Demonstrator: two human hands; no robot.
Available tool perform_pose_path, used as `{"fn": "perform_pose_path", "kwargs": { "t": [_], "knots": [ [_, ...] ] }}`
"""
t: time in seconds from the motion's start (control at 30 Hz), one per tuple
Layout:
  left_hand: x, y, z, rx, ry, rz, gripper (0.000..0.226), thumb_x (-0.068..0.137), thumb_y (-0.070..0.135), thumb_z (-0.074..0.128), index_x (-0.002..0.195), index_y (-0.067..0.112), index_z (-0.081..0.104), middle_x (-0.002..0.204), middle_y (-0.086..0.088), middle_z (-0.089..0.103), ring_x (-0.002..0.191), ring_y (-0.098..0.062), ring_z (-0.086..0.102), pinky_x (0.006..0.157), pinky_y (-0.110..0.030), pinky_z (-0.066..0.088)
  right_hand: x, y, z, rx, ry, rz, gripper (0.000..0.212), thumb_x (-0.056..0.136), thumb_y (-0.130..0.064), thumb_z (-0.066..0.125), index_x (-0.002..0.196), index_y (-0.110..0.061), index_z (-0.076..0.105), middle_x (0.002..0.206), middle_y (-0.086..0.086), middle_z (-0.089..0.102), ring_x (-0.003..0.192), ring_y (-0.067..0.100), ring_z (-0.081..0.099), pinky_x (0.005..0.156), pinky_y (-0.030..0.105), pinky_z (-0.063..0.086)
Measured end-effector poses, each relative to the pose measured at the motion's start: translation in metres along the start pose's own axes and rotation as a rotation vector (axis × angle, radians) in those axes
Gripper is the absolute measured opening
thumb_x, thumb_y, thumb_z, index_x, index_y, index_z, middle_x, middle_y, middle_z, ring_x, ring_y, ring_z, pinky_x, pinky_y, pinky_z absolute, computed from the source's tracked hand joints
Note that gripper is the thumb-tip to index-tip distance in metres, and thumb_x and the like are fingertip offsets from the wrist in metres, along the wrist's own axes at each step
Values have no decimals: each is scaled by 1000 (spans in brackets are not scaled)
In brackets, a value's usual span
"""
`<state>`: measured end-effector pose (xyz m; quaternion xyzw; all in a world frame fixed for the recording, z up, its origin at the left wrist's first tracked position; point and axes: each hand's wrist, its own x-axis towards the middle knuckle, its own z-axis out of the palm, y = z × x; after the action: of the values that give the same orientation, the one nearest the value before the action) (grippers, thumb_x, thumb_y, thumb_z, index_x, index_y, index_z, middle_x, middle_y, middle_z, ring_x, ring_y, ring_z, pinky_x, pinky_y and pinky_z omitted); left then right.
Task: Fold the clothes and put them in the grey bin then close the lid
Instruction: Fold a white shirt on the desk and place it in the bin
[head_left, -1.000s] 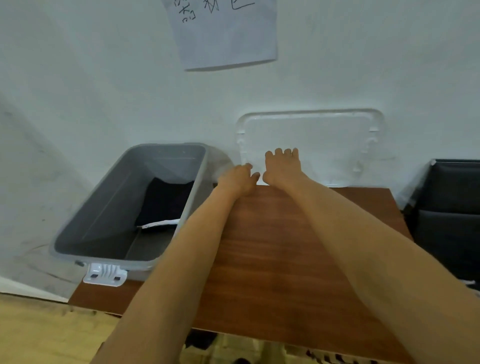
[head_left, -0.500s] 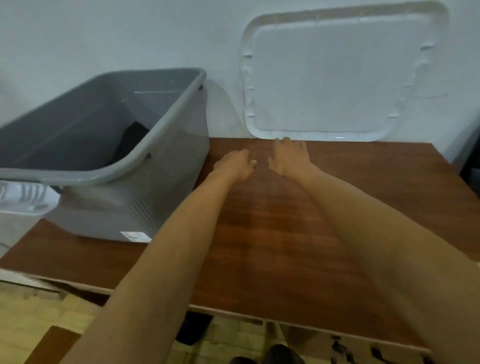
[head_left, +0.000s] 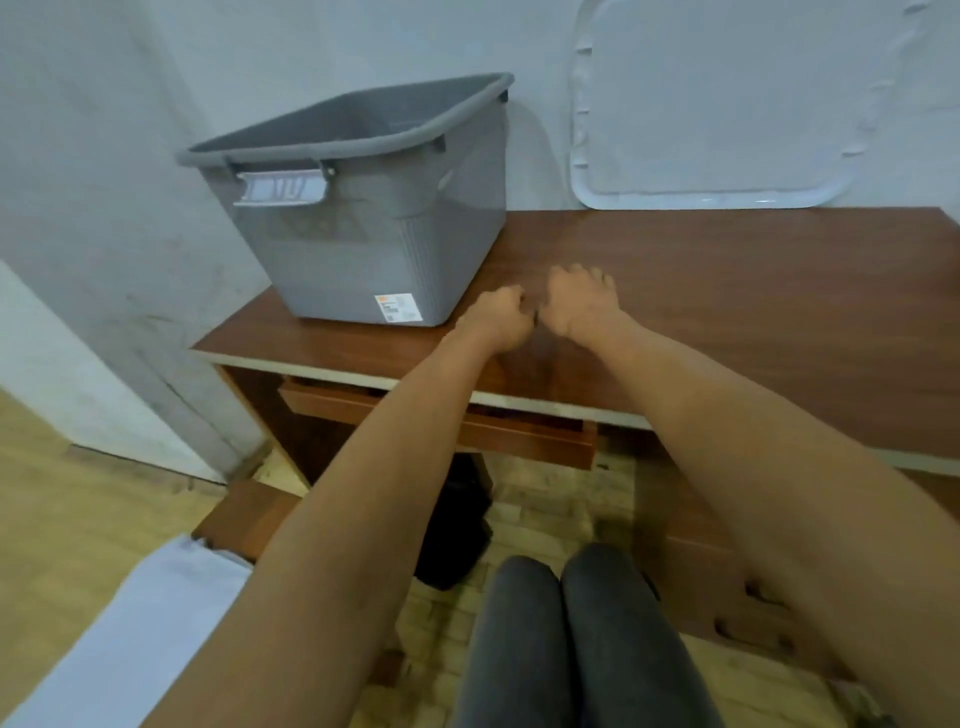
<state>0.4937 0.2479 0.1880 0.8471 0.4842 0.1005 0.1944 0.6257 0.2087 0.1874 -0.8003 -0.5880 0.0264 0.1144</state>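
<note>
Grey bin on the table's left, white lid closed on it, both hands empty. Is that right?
Not quite: the head view shows the bin open, with the lid leaning against the wall to its right. The rest holds: the bin stands on the table's left, and the left hand and right hand hold nothing.

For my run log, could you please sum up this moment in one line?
left hand: curled, empty | right hand: curled, empty | grey bin: open, on table | lid: off, leaning on wall
</note>
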Motion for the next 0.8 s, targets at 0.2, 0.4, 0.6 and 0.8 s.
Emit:
{"fn": "perform_pose_path", "kwargs": {
  "t": [0.2, 0.4, 0.6, 0.8],
  "knots": [
    [-93, -57, -17, -102, 133, -125, 40, 97, 26, 58, 134, 11, 60, 138, -14, 59, 127, -34, 55, 105, -39, 46, -71, -76, 20, 23, 5, -146, 45, 96, -36, 56, 133, -12, 52, 140, 17, 51, 131, 40, 44, 108, 48, 36],
    [-181, -138, -15, -130, 154, -320, 21, 96, 30, 53, 104, 16, 67, 106, -3, 65, 103, -29, 62, 79, -34, 44, -126, -164, 52, 12, -12, -377, 40, 94, -35, 59, 127, -13, 55, 131, 15, 56, 122, 37, 49, 100, 45, 40],
    [-296, -223, 8, -157, 187, -627, 32, 99, 25, 57, 127, 11, 65, 126, -11, 63, 116, -30, 58, 88, -33, 44, -176, -246, 107, -21, -182, -566, 43, 97, -37, 58, 133, -14, 52, 135, 14, 55, 127, 38, 49, 102, 48, 42],
    [-418, -307, 52, -414, 231, -1082, 32, 95, 23, 56, 118, 3, 66, 113, -13, 68, 95, -32, 66, 79, -41, 56, -230, -297, 192, -23, -366, -646, 37, 95, -30, 56, 128, -14, 56, 131, 13, 55, 124, 38, 50, 100, 48, 42]
  ]
}}
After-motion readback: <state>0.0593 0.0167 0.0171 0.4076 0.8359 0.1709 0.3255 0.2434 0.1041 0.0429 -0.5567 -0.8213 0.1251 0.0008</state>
